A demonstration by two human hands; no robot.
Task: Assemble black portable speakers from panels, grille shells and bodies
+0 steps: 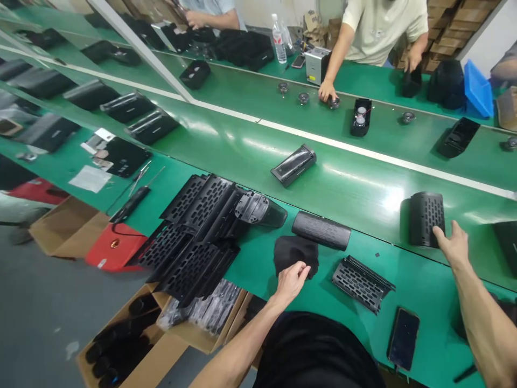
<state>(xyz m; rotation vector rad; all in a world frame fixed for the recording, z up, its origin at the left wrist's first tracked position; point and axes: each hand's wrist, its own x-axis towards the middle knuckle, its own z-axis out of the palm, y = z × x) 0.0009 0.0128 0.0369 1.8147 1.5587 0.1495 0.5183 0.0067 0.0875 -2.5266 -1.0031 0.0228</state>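
My left hand (293, 280) rests at the front edge of a black cloth (296, 253), its thumb and fingers pinched together; whether cloth is between them is too small to tell. At the right, my right hand (453, 242) has its thumb and fingers apart at the side of a black perforated housing (427, 218) that stands on the belt. Behind the cloth lies a closed black cylindrical casing (321, 230). A perforated half shell (362, 284) lies open side up between my hands. Stacked perforated shells (197, 215) cover the bench at the left.
A phone (404, 338) lies near the bench's front edge. On the green belt (242, 145) sits a black casing (294, 165). Across it, a person (371, 32) touches a small speaker. Open boxes (161, 355) stand below at left, beside a red pouch (115, 248).
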